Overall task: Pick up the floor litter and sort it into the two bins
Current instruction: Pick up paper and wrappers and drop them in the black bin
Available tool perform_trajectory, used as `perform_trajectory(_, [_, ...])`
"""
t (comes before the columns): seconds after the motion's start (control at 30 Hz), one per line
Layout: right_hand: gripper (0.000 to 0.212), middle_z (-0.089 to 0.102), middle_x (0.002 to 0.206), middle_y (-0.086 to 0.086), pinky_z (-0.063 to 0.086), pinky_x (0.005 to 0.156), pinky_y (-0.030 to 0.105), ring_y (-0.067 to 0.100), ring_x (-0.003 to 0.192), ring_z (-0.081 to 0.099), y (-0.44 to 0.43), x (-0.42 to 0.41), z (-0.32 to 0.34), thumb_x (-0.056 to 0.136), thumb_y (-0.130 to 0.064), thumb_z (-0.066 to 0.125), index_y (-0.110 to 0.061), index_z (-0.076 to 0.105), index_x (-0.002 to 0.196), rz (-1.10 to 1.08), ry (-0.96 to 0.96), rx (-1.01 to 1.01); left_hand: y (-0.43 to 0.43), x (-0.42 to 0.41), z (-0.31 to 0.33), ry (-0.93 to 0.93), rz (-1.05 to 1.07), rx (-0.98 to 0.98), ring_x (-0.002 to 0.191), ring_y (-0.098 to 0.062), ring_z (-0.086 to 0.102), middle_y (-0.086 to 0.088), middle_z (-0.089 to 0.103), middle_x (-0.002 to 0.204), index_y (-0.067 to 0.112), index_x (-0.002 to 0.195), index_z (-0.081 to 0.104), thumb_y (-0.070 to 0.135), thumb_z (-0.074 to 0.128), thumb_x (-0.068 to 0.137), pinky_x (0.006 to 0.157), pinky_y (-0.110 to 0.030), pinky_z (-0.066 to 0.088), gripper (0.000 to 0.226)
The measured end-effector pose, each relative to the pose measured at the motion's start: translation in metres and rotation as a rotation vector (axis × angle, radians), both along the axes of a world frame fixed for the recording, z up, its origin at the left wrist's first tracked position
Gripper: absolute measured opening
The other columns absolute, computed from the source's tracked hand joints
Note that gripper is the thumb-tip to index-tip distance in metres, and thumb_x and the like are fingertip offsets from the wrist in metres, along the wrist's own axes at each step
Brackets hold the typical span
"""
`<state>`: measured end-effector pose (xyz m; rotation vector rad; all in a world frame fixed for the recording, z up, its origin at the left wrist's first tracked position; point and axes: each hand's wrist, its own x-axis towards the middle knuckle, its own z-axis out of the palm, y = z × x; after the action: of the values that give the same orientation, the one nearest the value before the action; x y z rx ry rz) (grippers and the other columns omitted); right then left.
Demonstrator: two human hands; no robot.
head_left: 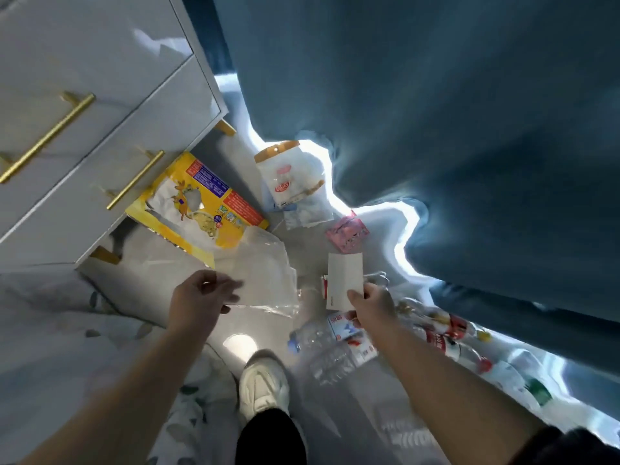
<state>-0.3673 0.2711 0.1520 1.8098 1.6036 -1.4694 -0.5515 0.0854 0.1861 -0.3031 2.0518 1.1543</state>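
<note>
The left hand (201, 293) pinched a clear plastic bag (265, 280); the right hand (372, 302) pinched a white card (345, 280). Both needed firm holds until the bins, which were unseen.

Both bare forearms are extended forward and down from the lower frame edge. The left hand (201, 293) is held palm-down, fingers pinched on a clear plastic sheet (265, 273). The right hand (372, 305) is raised slightly, thumb and fingers closed on a white card (345, 281). One foot in a white shoe (265, 384) is planted between the arms.
</note>
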Motion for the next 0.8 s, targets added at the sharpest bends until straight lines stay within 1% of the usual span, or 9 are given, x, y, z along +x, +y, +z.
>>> perform_trajectory(0.03, [0.019, 0.065, 0.077, 0.004, 0.054, 0.049, 0.027, 0.016, 0.059, 0.065, 0.002, 0.012, 0.016, 0.096, -0.013, 0.051, -0.007, 0.062, 0.111, -0.010, 0.004, -0.005, 0.007, 0.011, 0.015, -0.009, -0.007, 0.011, 0.053, -0.008, 0.066, 0.004, 0.073, 0.066, 0.012, 0.078, 0.060, 0.002, 0.069, 0.083, 0.050, -0.022, 0.050, 0.014])
perform_trajectory(0.13, [0.026, 0.065, 0.086, 0.006, 0.047, 0.040, 0.018, 0.010, 0.054, 0.064, 0.006, 0.051, 0.062, 0.098, -0.008, 0.050, -0.003, 0.058, 0.122, -0.054, 0.036, -0.037, 0.027, 0.055, 0.057, -0.024, -0.028, 0.045, 0.050, -0.005, 0.063, 0.007, 0.070, 0.060, 0.013, 0.076, 0.058, 0.003, 0.071, 0.081, 0.047, -0.018, 0.048, 0.017])
perform_trajectory(0.23, [0.028, 0.064, 0.088, 0.007, 0.047, 0.040, 0.016, 0.006, 0.048, 0.063, 0.008, 0.099, 0.105, 0.098, -0.009, 0.052, -0.002, 0.057, 0.124, -0.108, 0.054, -0.052, 0.043, 0.111, 0.092, -0.042, -0.018, 0.076, 0.051, -0.006, 0.064, 0.005, 0.071, 0.063, 0.015, 0.075, 0.058, 0.005, 0.072, 0.079, 0.046, -0.017, 0.046, 0.018])
perform_trajectory(0.33, [0.028, 0.065, 0.094, 0.011, 0.049, 0.042, 0.018, 0.015, 0.055, 0.063, 0.011, 0.160, 0.144, 0.098, -0.007, 0.052, 0.000, 0.057, 0.125, -0.179, 0.064, -0.064, 0.052, 0.174, 0.121, -0.062, 0.050, 0.108, 0.052, -0.006, 0.064, 0.001, 0.072, 0.070, 0.015, 0.077, 0.057, 0.006, 0.070, 0.081, 0.045, -0.015, 0.045, 0.016])
perform_trajectory(0.43, [0.027, 0.065, 0.094, 0.012, 0.052, 0.047, 0.022, 0.018, 0.061, 0.064, 0.020, 0.229, 0.185, 0.098, -0.007, 0.050, 0.001, 0.056, 0.124, -0.200, 0.076, -0.071, 0.056, 0.243, 0.147, -0.097, 0.096, 0.103, 0.052, -0.006, 0.064, -0.001, 0.072, 0.074, 0.013, 0.083, 0.056, 0.004, 0.068, 0.083, 0.044, -0.014, 0.042, 0.015])
perform_trajectory(0.57, [0.026, 0.067, 0.104, 0.015, 0.058, 0.061, 0.033, 0.026, 0.073, 0.068, 0.035, 0.312, 0.241, 0.097, -0.008, 0.051, -0.002, 0.057, 0.123, -0.258, 0.056, -0.091, 0.065, 0.322, 0.191, -0.147, 0.011, 0.041, 0.055, -0.010, 0.062, -0.007, 0.071, 0.077, 0.003, 0.089, 0.064, 0.008, 0.071, 0.081, 0.053, -0.023, 0.043, 0.011])
perform_trajectory(0.63, [0.023, 0.066, 0.103, 0.015, 0.055, 0.055, 0.028, 0.020, 0.068, 0.067, 0.042, 0.341, 0.264, 0.098, -0.007, 0.051, -0.003, 0.056, 0.119, -0.321, 0.059, -0.107, 0.076, 0.346, 0.213, -0.185, -0.014, 0.062, 0.053, -0.011, 0.062, -0.008, 0.071, 0.077, 0.006, 0.084, 0.062, 0.006, 0.072, 0.080, 0.055, -0.027, 0.043, 0.010])
perform_trajectory(0.7, [0.018, 0.065, 0.100, 0.015, 0.054, 0.050, 0.023, 0.017, 0.063, 0.065, 0.045, 0.361, 0.282, 0.098, -0.006, 0.049, -0.006, 0.055, 0.116, -0.387, 0.061, -0.114, 0.089, 0.362, 0.231, -0.194, -0.067, 0.056, 0.051, -0.010, 0.063, -0.003, 0.071, 0.069, 0.010, 0.077, 0.062, 0.004, 0.074, 0.078, 0.055, -0.027, 0.044, 0.014])
perform_trajectory(0.8, [0.015, 0.062, 0.098, 0.020, 0.055, 0.051, 0.025, 0.019, 0.063, 0.064, 0.044, 0.382, 0.296, 0.098, -0.005, 0.048, 0.000, 0.054, 0.111, -0.510, 0.079, -0.116, 0.109, 0.379, 0.247, -0.207, -0.170, 0.043, 0.054, -0.012, 0.065, -0.002, 0.070, 0.067, 0.010, 0.077, 0.062, 0.004, 0.076, 0.076, 0.053, -0.026, 0.046, 0.014])
